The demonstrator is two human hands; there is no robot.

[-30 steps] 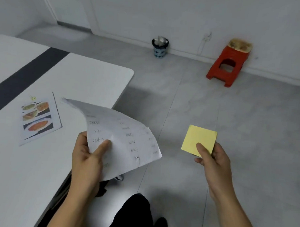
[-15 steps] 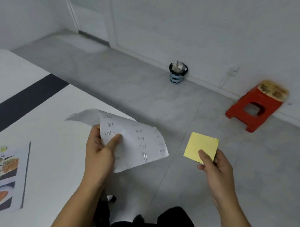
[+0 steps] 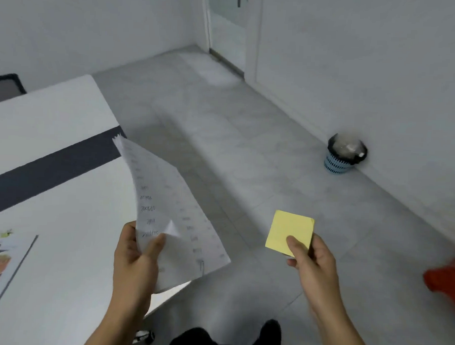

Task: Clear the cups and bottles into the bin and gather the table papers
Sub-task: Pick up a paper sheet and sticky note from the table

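My left hand [image 3: 135,262] grips a white handwritten sheet [image 3: 168,211] with a paper clip near its lower corner; the sheet curls upward over the table's corner. To the right, over the floor, my right hand [image 3: 312,260] pinches a yellow sticky-note pad [image 3: 290,231] by its lower edge. A printed food leaflet [image 3: 1,262] lies on the white table [image 3: 52,217] at the far left, partly cut off. The small blue-and-black bin [image 3: 344,157] stands on the floor by the right wall, filled with pale rubbish.
A dark stripe [image 3: 54,166] crosses the table. A red stool [image 3: 447,280] shows at the right edge. A door [image 3: 229,25] is at the far corner, a dark chair back [image 3: 5,87] behind the table. Grey tiled floor lies between table and bin.
The view has swung left: bin and stool slid right, the door came into view. Both hands keep their papers; the white sheet now stands more upright.
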